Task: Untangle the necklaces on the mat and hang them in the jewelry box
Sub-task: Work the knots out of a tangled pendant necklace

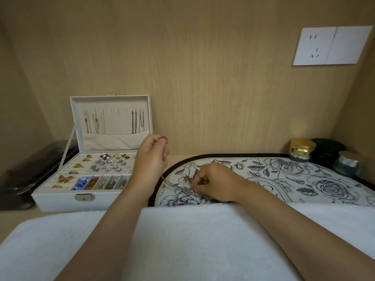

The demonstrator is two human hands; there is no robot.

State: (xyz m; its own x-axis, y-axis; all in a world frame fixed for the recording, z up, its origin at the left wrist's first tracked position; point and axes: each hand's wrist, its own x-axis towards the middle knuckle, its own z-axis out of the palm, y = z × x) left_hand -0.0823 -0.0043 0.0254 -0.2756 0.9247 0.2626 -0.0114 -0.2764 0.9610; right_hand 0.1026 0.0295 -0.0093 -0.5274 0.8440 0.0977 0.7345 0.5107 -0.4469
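A floral black-and-white mat [284, 179] lies on the shelf. At its left end sits a small tangle of thin necklace chains [187, 189]. My right hand [215, 183] pinches the tangle against the mat. My left hand [151, 157] is raised just left of the mat, fingers closed on a chain [165, 180] that runs down to the tangle. The white jewelry box [60, 196] stands open at the left. Several chains [138, 122] hang from hooks inside its lid.
A white towel [182, 240] covers the near edge under my forearms. Jars [302, 149] stand at the back right beside the mat. A dark case [24, 175] lies left of the box. The box tray holds several earrings and beads. A wall socket [332, 45] is mounted upper right.
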